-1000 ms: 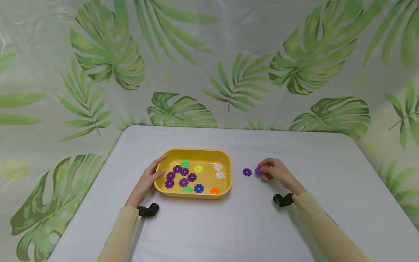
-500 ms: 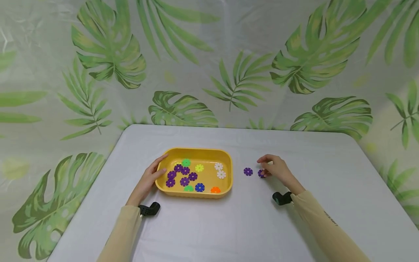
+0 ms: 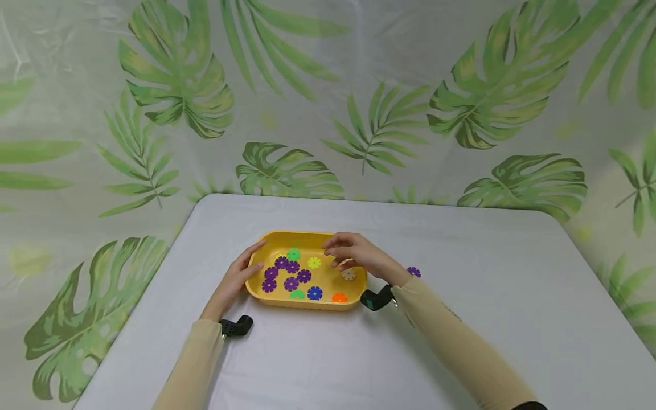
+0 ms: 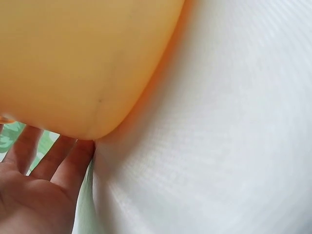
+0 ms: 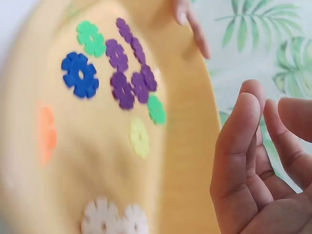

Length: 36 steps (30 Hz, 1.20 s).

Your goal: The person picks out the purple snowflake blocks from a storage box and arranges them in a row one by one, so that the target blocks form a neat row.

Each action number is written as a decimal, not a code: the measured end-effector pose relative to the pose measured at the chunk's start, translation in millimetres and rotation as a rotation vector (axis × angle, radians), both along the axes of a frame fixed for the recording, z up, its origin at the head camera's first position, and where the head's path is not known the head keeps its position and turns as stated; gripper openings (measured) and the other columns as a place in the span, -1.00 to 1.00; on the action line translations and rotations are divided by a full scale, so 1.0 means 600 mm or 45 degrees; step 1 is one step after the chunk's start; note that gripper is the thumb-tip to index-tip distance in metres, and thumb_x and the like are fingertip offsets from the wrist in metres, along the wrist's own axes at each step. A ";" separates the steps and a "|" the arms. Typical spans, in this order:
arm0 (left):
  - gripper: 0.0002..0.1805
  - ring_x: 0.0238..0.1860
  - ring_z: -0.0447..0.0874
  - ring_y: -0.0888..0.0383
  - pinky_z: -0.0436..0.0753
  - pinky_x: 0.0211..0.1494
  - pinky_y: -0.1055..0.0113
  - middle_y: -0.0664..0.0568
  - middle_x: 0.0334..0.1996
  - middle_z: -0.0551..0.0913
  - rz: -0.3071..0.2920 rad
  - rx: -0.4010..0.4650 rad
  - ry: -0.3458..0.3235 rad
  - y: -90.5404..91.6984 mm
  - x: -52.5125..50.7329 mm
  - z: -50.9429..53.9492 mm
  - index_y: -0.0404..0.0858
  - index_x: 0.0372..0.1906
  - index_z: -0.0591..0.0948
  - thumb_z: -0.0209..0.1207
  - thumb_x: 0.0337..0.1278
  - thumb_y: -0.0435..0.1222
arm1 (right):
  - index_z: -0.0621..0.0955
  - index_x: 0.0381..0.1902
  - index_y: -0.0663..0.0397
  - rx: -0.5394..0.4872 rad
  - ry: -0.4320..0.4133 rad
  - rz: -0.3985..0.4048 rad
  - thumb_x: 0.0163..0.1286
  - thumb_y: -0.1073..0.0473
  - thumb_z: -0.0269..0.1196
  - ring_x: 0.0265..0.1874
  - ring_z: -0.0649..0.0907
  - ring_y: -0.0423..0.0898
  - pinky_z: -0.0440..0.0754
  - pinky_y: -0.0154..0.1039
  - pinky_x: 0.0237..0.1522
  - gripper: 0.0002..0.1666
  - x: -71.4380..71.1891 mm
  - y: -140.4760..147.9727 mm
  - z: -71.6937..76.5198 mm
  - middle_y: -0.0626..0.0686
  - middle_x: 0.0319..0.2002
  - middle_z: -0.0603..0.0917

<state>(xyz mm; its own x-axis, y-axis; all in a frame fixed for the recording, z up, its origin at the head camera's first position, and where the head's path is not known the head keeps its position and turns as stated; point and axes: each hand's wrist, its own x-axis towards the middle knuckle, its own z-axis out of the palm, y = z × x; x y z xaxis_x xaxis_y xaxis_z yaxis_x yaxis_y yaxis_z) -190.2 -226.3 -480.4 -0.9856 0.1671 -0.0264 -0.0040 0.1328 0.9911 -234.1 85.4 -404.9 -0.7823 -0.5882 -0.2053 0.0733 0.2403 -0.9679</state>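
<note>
At the left end of a yellow tray (image 3: 307, 306), my left hand (image 3: 233, 282) holds the rim, thumb over the edge. The left wrist view shows its fingers (image 4: 73, 161) against the tray's outer wall. My right hand (image 3: 359, 253) hovers over the tray's right part, fingers loosely bent and nothing between them. Inside the tray lie notched flower-shaped discs: several purple discs (image 3: 291, 283), a blue disc (image 3: 315, 293), a yellow disc (image 3: 314, 262), green discs (image 5: 91, 39), an orange disc (image 3: 339, 297) and white discs (image 5: 100, 217).
One purple disc (image 3: 413, 271) lies on the white-covered table (image 3: 318, 359), right of the tray and partly behind the right wrist. Behind the table hangs a leaf-patterned cloth (image 3: 379, 136).
My right hand has let go of a purple disc on the table and moved left over the tray. The right forearm now hides the other purple disc. The left hand stays on the tray.
</note>
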 end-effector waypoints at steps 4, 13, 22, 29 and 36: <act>-0.43 0.48 -0.18 0.01 0.05 0.44 0.02 0.05 0.50 -0.04 -0.016 0.014 -0.012 0.001 -0.001 0.002 -0.05 0.47 0.21 0.00 0.42 -0.29 | 0.48 0.13 0.34 0.013 -0.048 0.110 0.45 0.19 0.10 -0.08 0.56 0.31 0.64 -0.07 -0.07 -0.60 -0.008 -0.042 -0.010 0.37 0.10 0.50; -0.41 0.48 -0.19 -0.08 0.05 0.43 -0.01 -0.07 0.50 -0.07 -0.043 0.009 -0.027 0.014 0.019 0.048 -0.20 0.48 0.16 -0.03 0.42 -0.35 | 0.49 0.09 0.43 0.171 -0.170 0.216 0.45 0.32 0.05 -0.34 0.69 0.03 0.69 -0.17 -0.23 -0.66 -0.028 -0.096 -0.035 0.26 -0.02 0.58; -0.42 0.48 -0.21 -0.06 0.02 0.43 -0.03 -0.04 0.51 -0.07 -0.029 0.014 -0.011 0.006 0.010 0.025 -0.16 0.48 0.18 -0.03 0.42 -0.33 | 0.55 -0.06 0.41 0.311 -0.190 0.233 0.39 0.44 0.06 -0.37 0.69 0.03 0.69 -0.17 -0.23 -0.78 -0.029 -0.117 -0.043 0.17 -0.19 0.60; -0.44 0.49 -0.20 0.01 0.02 0.44 0.00 0.07 0.50 -0.02 -0.002 -0.013 0.004 0.002 0.000 0.002 -0.04 0.46 0.22 0.00 0.42 -0.25 | 0.57 -0.15 0.35 0.325 -0.126 0.242 0.38 0.46 0.04 -0.64 0.58 -0.15 0.65 -0.34 -0.49 -0.81 -0.027 -0.114 -0.040 0.12 -0.46 0.58; -0.43 0.49 -0.20 -0.04 0.01 0.44 -0.03 0.00 0.50 -0.05 -0.007 0.013 -0.016 0.005 0.009 0.019 -0.11 0.47 0.19 -0.02 0.42 -0.31 | 0.54 -0.02 0.37 0.232 -0.065 0.252 0.42 0.36 0.07 -0.70 0.46 -0.20 0.50 -0.39 -0.57 -0.75 -0.030 -0.085 -0.019 0.02 -0.56 0.51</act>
